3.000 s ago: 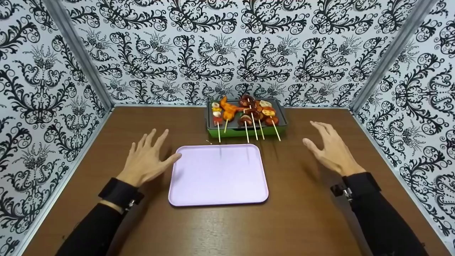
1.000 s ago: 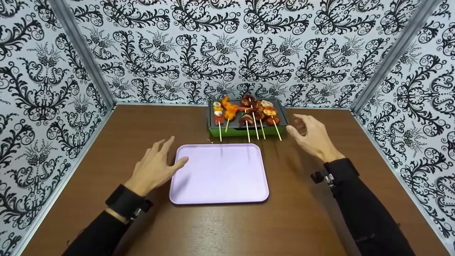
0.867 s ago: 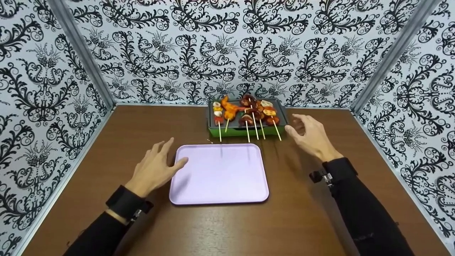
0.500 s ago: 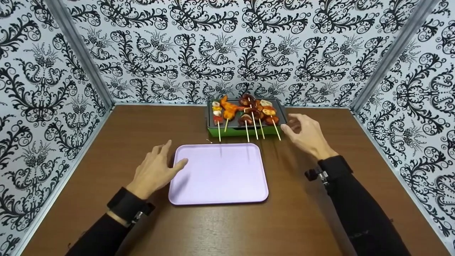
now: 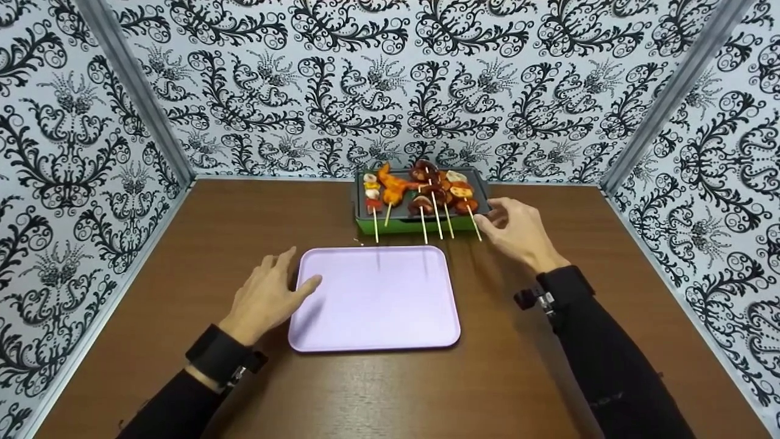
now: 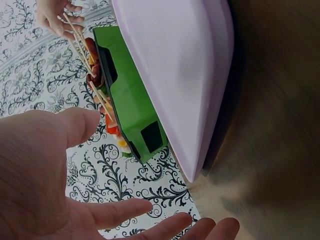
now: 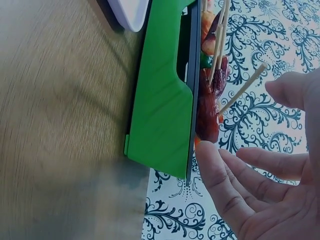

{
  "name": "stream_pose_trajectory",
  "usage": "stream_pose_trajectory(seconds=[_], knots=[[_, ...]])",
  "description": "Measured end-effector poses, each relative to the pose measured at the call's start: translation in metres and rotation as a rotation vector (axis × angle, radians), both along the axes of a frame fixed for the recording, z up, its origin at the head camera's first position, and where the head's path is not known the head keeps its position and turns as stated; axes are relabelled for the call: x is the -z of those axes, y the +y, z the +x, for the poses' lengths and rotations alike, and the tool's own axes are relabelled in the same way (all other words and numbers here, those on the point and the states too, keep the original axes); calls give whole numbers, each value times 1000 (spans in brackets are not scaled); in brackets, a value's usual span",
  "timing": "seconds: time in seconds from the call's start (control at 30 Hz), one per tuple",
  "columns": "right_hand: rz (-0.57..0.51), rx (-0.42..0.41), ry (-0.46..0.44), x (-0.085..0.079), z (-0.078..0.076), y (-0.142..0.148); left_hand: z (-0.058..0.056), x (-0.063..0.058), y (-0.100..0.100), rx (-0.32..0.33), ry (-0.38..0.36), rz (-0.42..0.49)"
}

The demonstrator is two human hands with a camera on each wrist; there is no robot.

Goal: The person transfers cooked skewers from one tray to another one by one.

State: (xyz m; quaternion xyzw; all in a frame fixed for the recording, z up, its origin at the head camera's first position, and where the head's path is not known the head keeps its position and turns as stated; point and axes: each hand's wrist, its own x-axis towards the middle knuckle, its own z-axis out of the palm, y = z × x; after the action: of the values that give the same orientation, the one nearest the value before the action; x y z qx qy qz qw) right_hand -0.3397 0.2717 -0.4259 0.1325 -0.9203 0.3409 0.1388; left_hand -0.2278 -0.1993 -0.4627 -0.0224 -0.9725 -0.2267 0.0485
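Observation:
My right hand (image 5: 519, 235) is at the right end of a toy grill (image 5: 399, 228) with a green body and dark top. Several food skewers lie on the grill, their sticks pointing toward me. The rightmost skewer (image 5: 462, 192) is nearest to that hand. In the right wrist view its stick (image 7: 244, 92) stands between thumb and fingers, apart from the thumb; one fingertip is by the grill's edge, and I cannot tell whether it touches. My left hand (image 5: 265, 302) hovers, fingers spread, at the left edge of a lilac tray (image 5: 378, 299), holding nothing.
The tray lies on a brown wooden table (image 5: 378, 396), just in front of the grill. Patterned black-and-white walls (image 5: 390, 91) enclose the table at the back and both sides, with grey metal strips at the corners.
My right hand has moved left and inward to the grill's right end, its fingers drawing closer together. My left hand has shifted slightly right toward the tray. Skewers and tray stay put.

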Motion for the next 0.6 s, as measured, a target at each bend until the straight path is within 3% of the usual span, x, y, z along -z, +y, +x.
stream_pose_trajectory(seconds=[0.2,0.6], knots=[[-13,12,0,1,0,-4,2,0,1,-13,17,17],[-15,33,-38,1,2,-12,1,6,2,-24,-20,85]])
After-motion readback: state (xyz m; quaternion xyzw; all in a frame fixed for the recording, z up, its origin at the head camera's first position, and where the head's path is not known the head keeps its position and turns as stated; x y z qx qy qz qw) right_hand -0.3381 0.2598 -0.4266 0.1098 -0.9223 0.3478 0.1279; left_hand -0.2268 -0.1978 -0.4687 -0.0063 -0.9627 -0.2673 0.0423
